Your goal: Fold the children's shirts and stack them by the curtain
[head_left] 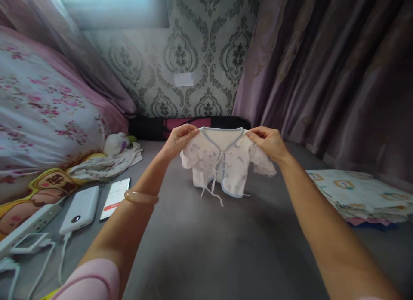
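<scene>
From here I see two hands and one small shirt (237, 171) between them. The left hand (181, 139) pinches one shoulder, thumb and fingers closed on the cloth; the right hand (269, 142) pinches the other the same way. The shirt hangs down from those two grips over the grey sheet (209, 244), its blue-edged neckline stretched between the hands. The body falls below and between them; one sleeve droops under each hand, and thin ties dangle at the front. I can't tell whether the hem touches the sheet.

One bangle (141, 197) circles the left forearm. Out beyond that arm lie one phone (111, 201), one power bank (84, 205) just beside it, and one power strip (32, 225), with white cables near them. Farther up that side I count one crumpled cloth (112, 164), one white plush toy (114, 144) and one yellow cushion (53, 182), near the floral bedding (38, 98).

Past the right forearm sits one stack of folded cloths (361, 192); its layers are too tight to count. Behind the shirt, one long black and red bundle (187, 123) lies along the patterned wall (155, 63), which bears one white paper (183, 79).
</scene>
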Available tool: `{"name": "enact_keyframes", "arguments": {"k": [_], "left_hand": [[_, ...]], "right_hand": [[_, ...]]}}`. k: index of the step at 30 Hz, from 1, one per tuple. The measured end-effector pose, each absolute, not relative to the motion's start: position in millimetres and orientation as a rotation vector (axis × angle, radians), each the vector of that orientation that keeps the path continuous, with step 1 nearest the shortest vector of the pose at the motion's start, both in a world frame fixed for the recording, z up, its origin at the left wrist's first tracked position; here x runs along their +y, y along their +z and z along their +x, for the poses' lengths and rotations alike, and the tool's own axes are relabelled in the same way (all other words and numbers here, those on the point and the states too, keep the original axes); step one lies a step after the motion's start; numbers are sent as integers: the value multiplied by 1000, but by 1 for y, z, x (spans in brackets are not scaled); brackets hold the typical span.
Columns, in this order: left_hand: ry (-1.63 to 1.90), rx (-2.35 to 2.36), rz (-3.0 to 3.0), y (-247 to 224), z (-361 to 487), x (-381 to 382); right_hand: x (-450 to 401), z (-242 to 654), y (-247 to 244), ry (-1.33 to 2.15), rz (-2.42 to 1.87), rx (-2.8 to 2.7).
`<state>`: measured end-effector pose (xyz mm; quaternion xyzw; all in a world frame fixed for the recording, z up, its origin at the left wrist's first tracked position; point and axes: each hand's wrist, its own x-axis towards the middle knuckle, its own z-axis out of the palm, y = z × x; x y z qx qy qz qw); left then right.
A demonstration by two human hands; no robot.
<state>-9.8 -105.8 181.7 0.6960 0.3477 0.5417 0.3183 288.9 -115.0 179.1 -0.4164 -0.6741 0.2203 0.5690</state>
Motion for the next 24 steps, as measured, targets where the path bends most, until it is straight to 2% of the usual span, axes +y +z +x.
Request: {"name": "enact_keyframes", "arguments": {"k": [5, 9, 12, 18, 21, 24], "left_hand": [[1691, 1157, 2300, 180, -11, -106], [1743, 1338, 2711, 180, -18, -127], [1773, 1387, 2860, 188, -27, -155], [1712, 1344, 2732, 237, -38, -213], [1420, 1377, 2409, 249, -38, -212], [1022, 1347, 2261, 221, -40, -185]], "right_hand": [[-117, 287, 173, 122, -1037, -1671], [-139, 286, 170, -277, -1055, -1743], [-170, 287, 177, -370, -1030, -1798], [-230, 288, 222, -106, -1086, -1762], [-229, 290, 230, 219, -1158, -1770], [-206, 293, 205, 563, -1223, -1837]]}}
